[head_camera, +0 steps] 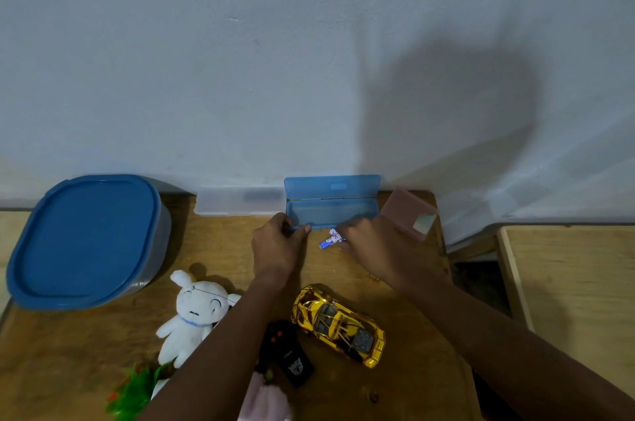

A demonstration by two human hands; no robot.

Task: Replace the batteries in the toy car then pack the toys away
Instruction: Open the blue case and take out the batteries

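Observation:
A shiny gold toy car (338,324) sits on the wooden table, near me and between my forearms. A black remote control (287,352) lies just left of it. At the back by the wall stands a small blue plastic case (331,206) with its lid open. My left hand (276,245) grips the case's front left edge. My right hand (372,250) pinches blue and white batteries (330,239) just in front of the case. The inside of the case looks empty.
A large blue-lidded container (86,238) stands at the left. A clear case (237,200) lies against the wall and a pink box (409,211) sits right of the blue case. A white plush toy (192,314), green plastic toy (135,393) and pink item (264,400) lie near me.

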